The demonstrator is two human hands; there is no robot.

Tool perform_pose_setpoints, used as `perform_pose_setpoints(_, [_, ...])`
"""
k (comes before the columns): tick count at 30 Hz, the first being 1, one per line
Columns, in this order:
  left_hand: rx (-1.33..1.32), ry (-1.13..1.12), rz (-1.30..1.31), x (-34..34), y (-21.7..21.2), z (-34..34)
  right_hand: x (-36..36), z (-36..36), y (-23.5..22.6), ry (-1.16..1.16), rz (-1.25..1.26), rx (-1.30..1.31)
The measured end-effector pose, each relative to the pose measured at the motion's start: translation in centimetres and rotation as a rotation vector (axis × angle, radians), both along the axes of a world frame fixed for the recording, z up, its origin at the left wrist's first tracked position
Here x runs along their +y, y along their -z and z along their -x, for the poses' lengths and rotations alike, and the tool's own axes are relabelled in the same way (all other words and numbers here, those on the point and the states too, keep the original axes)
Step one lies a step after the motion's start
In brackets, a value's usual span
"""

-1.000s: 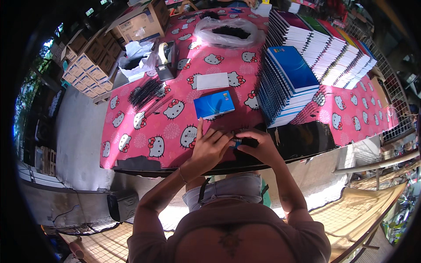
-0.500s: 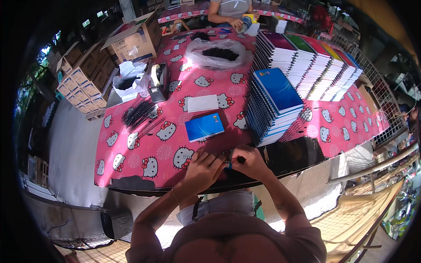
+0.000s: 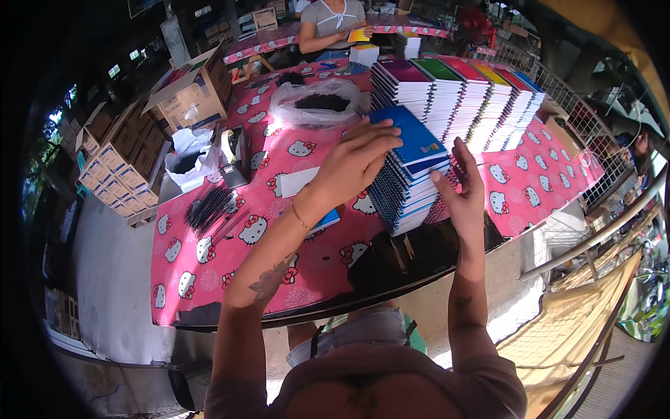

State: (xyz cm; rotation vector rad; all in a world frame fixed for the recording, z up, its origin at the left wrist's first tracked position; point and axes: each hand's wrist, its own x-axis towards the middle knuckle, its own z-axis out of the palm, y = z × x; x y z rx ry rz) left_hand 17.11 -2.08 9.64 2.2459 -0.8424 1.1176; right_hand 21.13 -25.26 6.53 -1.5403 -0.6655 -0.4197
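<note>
A stack of blue spiral-bound notebooks (image 3: 412,199) stands near the table's front, with a blue-covered notebook (image 3: 408,136) on top, slightly askew. My left hand (image 3: 357,157) reaches over the stack's left side, its fingers stretched out onto the top cover's left edge; its thumb is mostly hidden. On the other side, my right hand (image 3: 466,194) is open and upright, thumb and fingers apart, close to the stack's right corner. Beneath my left forearm lies another blue notebook (image 3: 326,221), mostly covered. A white sheet (image 3: 296,183) lies just behind it.
Taller rows of notebooks with coloured covers (image 3: 447,98) stand behind the stack. Black binding coils (image 3: 209,208), a tape dispenser (image 3: 234,157) and a plastic bag of black coils (image 3: 314,105) lie leftward. Cardboard boxes (image 3: 192,91) stand beyond. Across the table, a person holds a yellow pad (image 3: 359,34).
Both my hands have left the small item at the table's front edge and risen to the blue notebook stack. The right hand has opened. The view has shifted slightly.
</note>
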Motion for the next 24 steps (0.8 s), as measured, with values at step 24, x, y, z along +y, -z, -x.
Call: perform_pose_setpoints(24, [0.491, -0.447, -0.043, -1.1, -2.0, -8.4, 5.1, -1.2, -1.3, 0.406, 0.451, -0.688])
